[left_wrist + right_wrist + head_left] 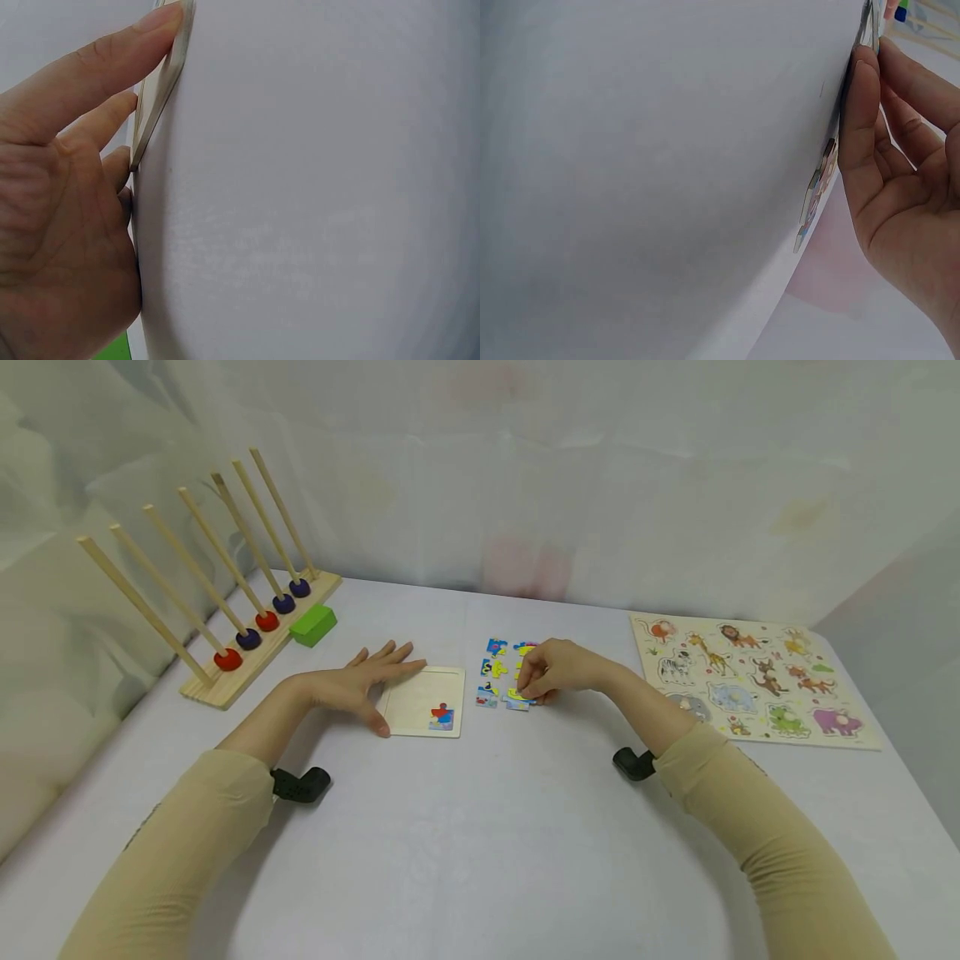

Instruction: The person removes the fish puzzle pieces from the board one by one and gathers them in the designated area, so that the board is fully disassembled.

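A shallow wooden puzzle tray (420,727) lies on the table, with one printed puzzle piece (441,719) in its near right corner. My left hand (356,685) spans the tray's left side, fingers spread and fairly straight, thumb on the near edge. The left wrist view shows the thumb against the tray's rim (161,94). To the right, loose puzzle pieces (489,668) lie in two columns. My right hand (561,668) pinches a piece (517,702) at the near end of the right column, partly covering that column. In the right wrist view, thumb and forefinger hide most of it.
A wooden peg stand (217,693) with red and dark blue beads stands at the back left, a green block (313,625) beside it. On the right lies an animal puzzle board (750,681). A white cloth wall (600,527) rises behind the table.
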Demonstrator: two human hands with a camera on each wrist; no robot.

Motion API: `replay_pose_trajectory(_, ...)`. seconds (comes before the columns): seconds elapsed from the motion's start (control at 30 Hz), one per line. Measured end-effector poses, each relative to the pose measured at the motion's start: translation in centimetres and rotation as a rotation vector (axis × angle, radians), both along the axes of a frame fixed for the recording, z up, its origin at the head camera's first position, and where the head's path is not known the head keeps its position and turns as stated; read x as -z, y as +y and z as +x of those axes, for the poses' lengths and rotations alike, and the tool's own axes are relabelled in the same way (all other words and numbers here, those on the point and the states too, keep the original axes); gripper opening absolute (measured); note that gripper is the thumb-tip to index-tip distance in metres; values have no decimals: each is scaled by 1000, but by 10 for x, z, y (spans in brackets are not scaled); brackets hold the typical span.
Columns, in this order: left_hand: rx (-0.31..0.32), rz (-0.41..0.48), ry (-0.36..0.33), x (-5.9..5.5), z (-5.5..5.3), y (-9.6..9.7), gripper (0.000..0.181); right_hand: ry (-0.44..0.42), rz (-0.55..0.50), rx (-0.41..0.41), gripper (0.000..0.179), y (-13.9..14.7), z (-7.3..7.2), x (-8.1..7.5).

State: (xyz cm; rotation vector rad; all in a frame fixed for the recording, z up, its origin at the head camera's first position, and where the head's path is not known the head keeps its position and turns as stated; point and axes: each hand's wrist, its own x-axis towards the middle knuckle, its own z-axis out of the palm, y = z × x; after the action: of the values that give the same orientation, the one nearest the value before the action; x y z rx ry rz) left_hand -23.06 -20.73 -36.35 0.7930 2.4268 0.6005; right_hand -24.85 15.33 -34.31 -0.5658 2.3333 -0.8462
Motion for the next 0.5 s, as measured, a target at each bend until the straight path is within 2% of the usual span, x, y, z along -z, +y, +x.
replay_pose_trajectory(0.5, -1, -9, 3, 0, 0, 0, 114, 46, 23, 14, 10, -1, 2, -2)
